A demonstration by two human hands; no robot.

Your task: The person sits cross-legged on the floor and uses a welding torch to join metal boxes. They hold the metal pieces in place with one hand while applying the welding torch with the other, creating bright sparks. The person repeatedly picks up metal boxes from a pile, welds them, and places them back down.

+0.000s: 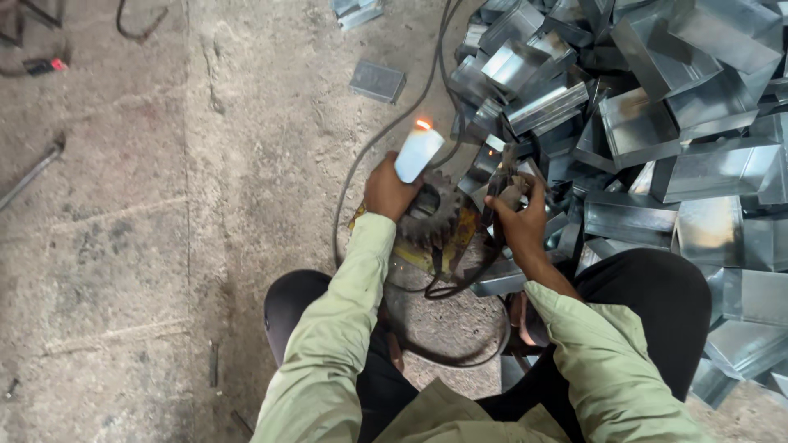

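Observation:
My left hand (387,190) grips a small folded sheet-metal piece (417,153) that stands upright; a bright orange glow (423,125) shows at its top end. My right hand (519,215) is closed on a dark welding electrode holder (502,176) with a black cable (460,283) looping down from it. Between the hands lies a dark toothed gear (433,215) resting on a yellow plate (460,242). Both sleeves are pale green, and my knees in dark trousers frame the work.
A large heap of shiny folded sheet-metal boxes (657,123) fills the right side. One metal piece (377,81) lies alone on the concrete floor (123,246). A grey cable (386,131) runs up from the work. A metal rod (33,172) lies at far left.

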